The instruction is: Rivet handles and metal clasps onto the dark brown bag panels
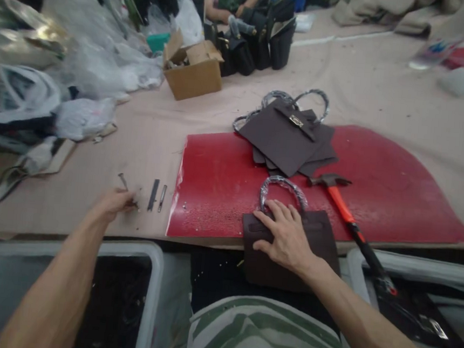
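Observation:
My left hand [118,203] is at the table's left front, its fingers closed near small metal pieces; what they grip is blurred. A metal tool [123,181] shows just beyond the fingers. To the right lie a dark flat bar [153,195] and a thin metal rod [162,198]. My right hand [283,232] lies with fingers spread on a dark brown bag panel [315,241] that overhangs the front edge. Its handle [284,182], wrapped in clear plastic, stands out beyond my fingertips.
A hammer [341,202] lies at the right on the red sheet [215,183]. Stacked brown panels [284,138] sit behind. Further back are a cardboard box [195,79], black bags [282,43] and a person [231,0]. Bins [154,297] stand below the edge.

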`<state>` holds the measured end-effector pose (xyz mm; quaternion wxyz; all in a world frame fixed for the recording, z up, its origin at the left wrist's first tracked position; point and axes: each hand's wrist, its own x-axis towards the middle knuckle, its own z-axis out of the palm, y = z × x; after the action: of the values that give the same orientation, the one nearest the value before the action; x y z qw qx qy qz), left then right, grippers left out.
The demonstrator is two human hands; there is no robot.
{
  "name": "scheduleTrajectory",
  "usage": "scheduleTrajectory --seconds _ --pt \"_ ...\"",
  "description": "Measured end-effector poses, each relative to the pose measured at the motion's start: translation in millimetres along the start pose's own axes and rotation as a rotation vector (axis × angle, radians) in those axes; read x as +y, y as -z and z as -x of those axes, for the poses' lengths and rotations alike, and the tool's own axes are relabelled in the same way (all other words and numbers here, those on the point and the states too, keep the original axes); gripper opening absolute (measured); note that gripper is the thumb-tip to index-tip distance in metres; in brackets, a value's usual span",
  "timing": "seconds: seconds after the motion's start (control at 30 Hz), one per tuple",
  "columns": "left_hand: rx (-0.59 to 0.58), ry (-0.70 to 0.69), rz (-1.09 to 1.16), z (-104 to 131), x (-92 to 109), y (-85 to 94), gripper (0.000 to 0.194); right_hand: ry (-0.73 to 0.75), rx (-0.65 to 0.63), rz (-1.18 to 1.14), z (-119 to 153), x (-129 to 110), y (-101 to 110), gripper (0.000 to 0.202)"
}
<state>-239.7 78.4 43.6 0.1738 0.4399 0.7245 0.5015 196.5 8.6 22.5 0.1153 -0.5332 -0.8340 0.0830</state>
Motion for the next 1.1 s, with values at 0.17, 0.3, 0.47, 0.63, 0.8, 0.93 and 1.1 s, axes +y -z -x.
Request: scheduleTrajectory --seconds 0.17,0.3,0.47,0.63,0.8,0.93,1.1 --pt "-0.291 0.154 0.299 23.3 19.8 -17.9 0.046 -0.026 -0.019 -0.046 1.1 -2.0 1.7 0.080" --pt "-0.300 -0.010 0.553 106.3 53.9 -71.9 0.037 -0.024 -0.022 -0.050 1.7 -2.0 1.0 0.079" --pt "-0.484 -0.202 0.482 187.4 72.2 -122.7 0.023 -0.014 -0.017 -0.051 1.3 -2.4 2.4 0.075" --pt "-0.538 -0.386 0.376 205.2 62.3 -137.5 0.016 -0.007 -0.001 -0.061 1.6 -2.7 2.8 0.073" --pt "-0.496 -0.448 0.334 207.6 55.4 -145.1 0.012 -0.009 0.000 -0.069 1.9 -2.2 2.1 0.074" --pt "-0.502 -0.476 0.318 209.0 55.5 -145.5 0.011 -0.006 0.003 -0.076 2.4 -1.5 2.3 0.074" --pt "-0.509 -0.493 0.342 209.4 57.5 -145.2 0.009 -0.011 0.000 -0.082 2.5 -1.5 3.8 0.073"
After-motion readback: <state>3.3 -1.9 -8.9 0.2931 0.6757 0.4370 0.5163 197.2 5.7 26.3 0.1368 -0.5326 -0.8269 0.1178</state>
